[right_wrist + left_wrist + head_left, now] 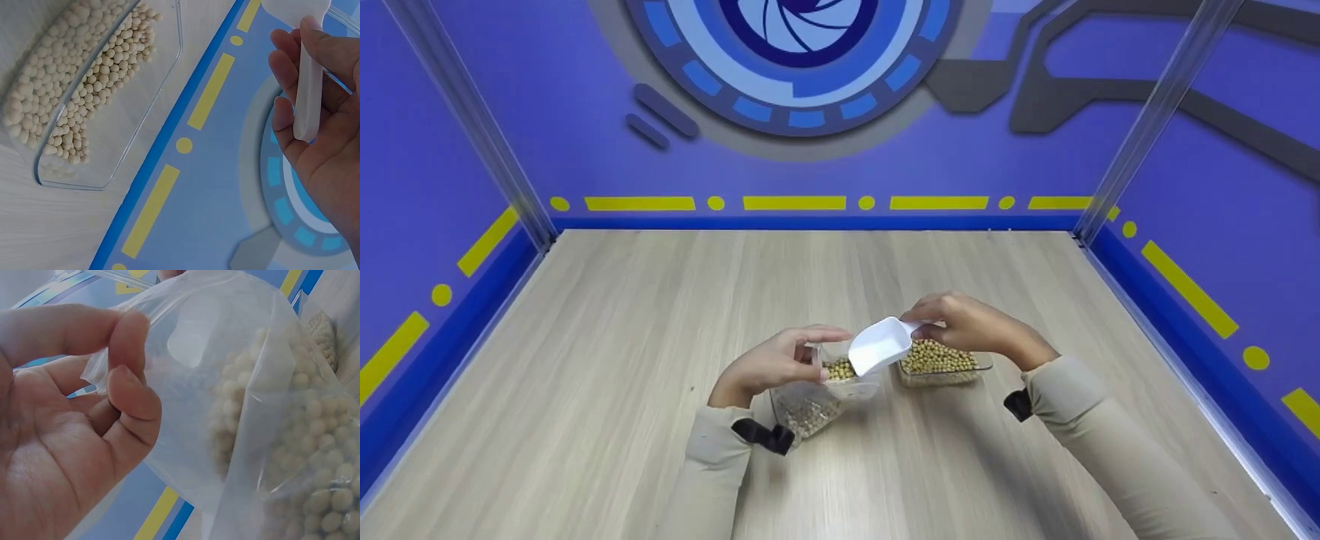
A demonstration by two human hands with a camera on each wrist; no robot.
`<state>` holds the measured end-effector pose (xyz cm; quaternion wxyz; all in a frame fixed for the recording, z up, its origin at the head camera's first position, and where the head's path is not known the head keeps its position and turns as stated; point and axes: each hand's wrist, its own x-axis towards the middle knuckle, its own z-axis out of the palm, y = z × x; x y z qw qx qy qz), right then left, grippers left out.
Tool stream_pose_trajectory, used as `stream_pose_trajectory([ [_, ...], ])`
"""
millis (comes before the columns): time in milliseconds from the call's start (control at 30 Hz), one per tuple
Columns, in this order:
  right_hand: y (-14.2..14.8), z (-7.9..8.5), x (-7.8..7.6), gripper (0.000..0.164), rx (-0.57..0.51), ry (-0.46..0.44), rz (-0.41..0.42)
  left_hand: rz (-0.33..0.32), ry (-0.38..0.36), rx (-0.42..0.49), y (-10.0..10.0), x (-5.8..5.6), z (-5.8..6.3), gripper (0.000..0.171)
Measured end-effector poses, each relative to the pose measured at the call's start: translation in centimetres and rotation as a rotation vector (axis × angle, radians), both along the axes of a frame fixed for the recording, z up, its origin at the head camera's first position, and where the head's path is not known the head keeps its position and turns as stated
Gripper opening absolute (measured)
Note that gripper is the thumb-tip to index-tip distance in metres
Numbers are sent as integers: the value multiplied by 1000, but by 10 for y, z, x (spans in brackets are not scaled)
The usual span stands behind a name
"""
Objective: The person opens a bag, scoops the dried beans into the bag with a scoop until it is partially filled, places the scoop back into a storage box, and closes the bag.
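My left hand pinches the edge of a clear plastic bag between thumb and fingers. Round, pale yellow beans fill the bag's lower part. In my right hand is a white scoop, gripped by its handle. The scoop tilts down toward the left, its tip at the bag's mouth, and no beans show in its bowl. Under and behind my right hand stands a clear rectangular container with more of the same beans.
The wood-grain table spreads around the bag and container. Blue panels with yellow marks enclose it at the back and both sides. Black straps hang at both cuffs.
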<state>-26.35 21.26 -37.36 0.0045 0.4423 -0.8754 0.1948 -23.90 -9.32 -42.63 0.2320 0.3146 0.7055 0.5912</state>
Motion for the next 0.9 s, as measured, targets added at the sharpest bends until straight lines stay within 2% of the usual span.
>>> stream_pose_trajectory([
  [500, 7, -2, 0, 24, -20, -25, -29, 30, 19, -25, 0, 0, 0, 65],
  [800, 25, -3, -3, 24, -67, -97, -94, 36, 32, 16, -4, 1, 3, 62],
  [900, 33, -5, -3, 24, -80, -119, -127, 25, 9, 46, -6, 1, 4, 61],
])
